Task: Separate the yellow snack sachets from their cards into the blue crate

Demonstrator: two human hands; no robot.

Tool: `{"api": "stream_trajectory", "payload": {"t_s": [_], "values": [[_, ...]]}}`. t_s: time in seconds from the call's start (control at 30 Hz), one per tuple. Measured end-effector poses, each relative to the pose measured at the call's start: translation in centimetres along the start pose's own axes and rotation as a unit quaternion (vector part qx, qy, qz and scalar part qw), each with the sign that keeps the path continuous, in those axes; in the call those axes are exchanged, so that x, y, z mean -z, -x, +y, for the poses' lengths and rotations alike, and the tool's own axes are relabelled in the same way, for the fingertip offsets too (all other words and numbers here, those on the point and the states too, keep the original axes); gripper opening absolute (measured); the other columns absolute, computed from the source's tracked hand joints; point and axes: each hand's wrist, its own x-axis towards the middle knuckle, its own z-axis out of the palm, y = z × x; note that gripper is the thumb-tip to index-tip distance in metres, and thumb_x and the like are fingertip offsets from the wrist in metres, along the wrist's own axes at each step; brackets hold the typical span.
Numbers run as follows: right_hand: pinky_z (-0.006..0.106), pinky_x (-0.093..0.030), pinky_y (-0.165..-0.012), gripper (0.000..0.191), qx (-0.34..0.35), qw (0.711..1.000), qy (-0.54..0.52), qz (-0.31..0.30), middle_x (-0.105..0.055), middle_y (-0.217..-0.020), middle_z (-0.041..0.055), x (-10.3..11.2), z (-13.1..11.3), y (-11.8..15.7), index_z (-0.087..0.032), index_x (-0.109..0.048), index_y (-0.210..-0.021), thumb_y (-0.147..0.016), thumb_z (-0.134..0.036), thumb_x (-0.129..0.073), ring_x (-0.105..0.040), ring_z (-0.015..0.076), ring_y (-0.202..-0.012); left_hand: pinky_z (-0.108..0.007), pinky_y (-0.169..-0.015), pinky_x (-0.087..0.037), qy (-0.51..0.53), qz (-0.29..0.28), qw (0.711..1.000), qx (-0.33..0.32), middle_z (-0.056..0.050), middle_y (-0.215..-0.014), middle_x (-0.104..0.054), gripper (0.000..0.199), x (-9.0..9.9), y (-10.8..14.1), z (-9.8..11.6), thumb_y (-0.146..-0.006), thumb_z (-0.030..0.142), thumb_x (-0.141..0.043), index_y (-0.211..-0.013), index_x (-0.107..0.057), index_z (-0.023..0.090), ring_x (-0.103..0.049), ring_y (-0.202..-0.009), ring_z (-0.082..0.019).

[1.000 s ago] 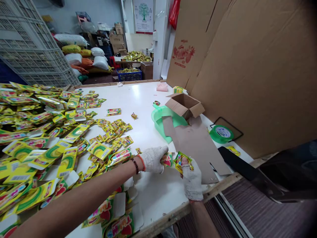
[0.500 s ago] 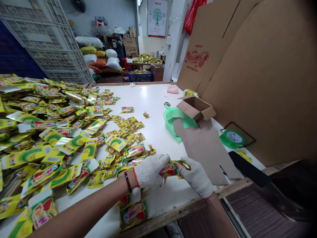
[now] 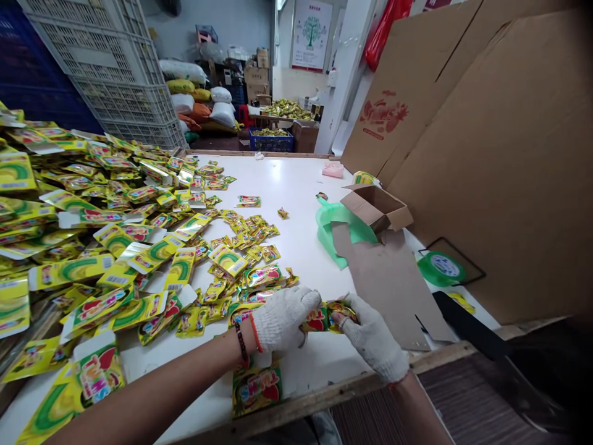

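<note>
My left hand (image 3: 285,316), in a white knitted glove, is closed around a small green, yellow and red candy box (image 3: 315,319). At the box's right end, my gloved right hand (image 3: 374,343) has thumb and fingers closed on a small shiny candy packet (image 3: 343,308). Whether the packet is partly inside the box cannot be made out. Under and beside my left wrist lie more boxes, among them a candy box (image 3: 257,390) near the table's front edge. Loose candy packets (image 3: 250,232) lie just beyond my left hand.
A large heap of yellow candy boxes (image 3: 152,253) covers the left of the white table (image 3: 296,247). To the right are a green scoop-like plastic piece (image 3: 328,238), an opened carton (image 3: 380,204), flat cardboard (image 3: 384,284) and a green tape roll (image 3: 440,267). Tall cardboard (image 3: 491,167) borders the right side.
The whole scene has shifted rightward in view as the head turned slightly left. Both hands keep hold at the box, and more of the packet shows at my right fingertips.
</note>
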Motion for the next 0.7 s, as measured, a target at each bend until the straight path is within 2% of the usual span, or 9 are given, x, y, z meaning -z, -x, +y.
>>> {"api": "stream_trajectory", "payload": {"t_s": [0.13,0.27,0.4,0.43,0.47,0.53,0.63,0.7], "values": [[0.034,-0.048,-0.071,0.027,-0.003,0.993,0.099,0.071,-0.068,-0.090,0.0104,-1.3,-0.5,0.5,-0.017,-0.060,-0.100,-0.078,-0.022,-0.047,-0.063,0.0237,-0.080,-0.034,-0.073,-0.044,0.018,0.006,1.000,0.010,-0.007,-0.103,-0.054,0.046,-0.1,-0.2,0.2,-0.061,0.024,-0.062,-0.102,-0.043,0.019,-0.052,-0.090,-0.025],[0.031,-0.049,-0.073,0.032,0.008,1.000,0.028,-0.009,-0.068,-0.096,0.0077,-0.6,-1.0,0.8,-0.019,-0.061,-0.106,-0.077,-0.021,-0.047,-0.062,0.0213,-0.084,-0.040,-0.079,-0.042,-0.018,0.030,0.999,0.025,-0.008,-0.107,-0.053,0.051,-0.1,0.0,0.8,-0.062,0.021,-0.061,-0.109,-0.043,0.019,-0.050,-0.094,-0.027],[0.029,-0.049,-0.069,0.021,0.005,0.998,-0.019,0.059,-0.069,-0.087,0.0050,0.5,-1.4,0.7,-0.021,-0.068,-0.086,-0.075,-0.024,-0.051,-0.061,0.0203,-0.078,-0.041,-0.079,-0.042,-0.028,0.048,0.997,0.045,-0.008,-0.111,-0.051,0.059,0.1,0.2,1.7,-0.064,0.020,-0.062,-0.119,-0.039,0.021,-0.047,-0.097,-0.028],[0.027,-0.048,-0.066,0.019,0.001,0.998,-0.028,0.055,-0.069,-0.080,0.0035,0.6,-1.7,0.7,-0.021,-0.069,-0.078,-0.073,-0.022,-0.051,-0.061,0.0189,-0.073,-0.041,-0.079,-0.042,-0.025,0.041,0.998,0.040,-0.008,-0.111,-0.051,0.060,0.2,0.3,1.9,-0.065,0.020,-0.062,-0.119,-0.039,0.022,-0.047,-0.097,-0.028],[0.025,-0.047,-0.061,0.019,-0.006,0.999,-0.042,0.023,-0.068,-0.071,0.0015,0.7,-2.0,0.8,-0.021,-0.068,-0.073,-0.072,-0.019,-0.049,-0.059,0.0166,-0.065,-0.040,-0.079,-0.042,-0.023,0.033,0.999,0.033,-0.008,-0.111,-0.051,0.060,0.3,0.5,2.0,-0.065,0.020,-0.062,-0.120,-0.039,0.022,-0.047,-0.098,-0.027],[0.021,-0.042,-0.048,0.022,-0.041,0.992,-0.089,-0.084,-0.058,-0.050,-0.0028,0.7,-2.8,1.1,-0.020,-0.067,-0.071,-0.073,-0.018,-0.046,-0.051,0.0117,-0.047,-0.041,-0.082,-0.041,-0.025,0.024,0.999,0.024,-0.009,-0.112,-0.051,0.060,0.4,1.0,2.1,-0.066,0.020,-0.063,-0.121,-0.039,0.022,-0.046,-0.100,-0.028],[0.016,-0.031,-0.036,0.029,-0.105,0.951,-0.190,-0.221,-0.046,-0.039,-0.0073,0.8,-4.0,2.1,-0.017,-0.063,-0.099,-0.080,-0.029,-0.044,-0.042,0.0086,-0.034,-0.042,-0.084,-0.039,-0.030,0.043,0.997,0.051,-0.010,-0.115,-0.050,0.062,0.6,2.2,2.3,-0.069,0.021,-0.061,-0.125,-0.036,0.022,-0.046,-0.103,-0.028],[0.015,-0.028,-0.034,0.035,-0.128,0.931,-0.226,-0.258,-0.047,-0.040,-0.0075,0.3,-4.6,2.9,-0.017,-0.058,-0.109,-0.083,-0.036,-0.045,-0.042,0.0083,-0.032,-0.044,-0.082,-0.040,-0.033,0.060,0.995,0.077,-0.010,-0.115,-0.051,0.058,0.7,3.5,2.7,-0.073,0.021,-0.057,-0.127,-0.036,0.023,-0.046,-0.101,-0.029]]}}
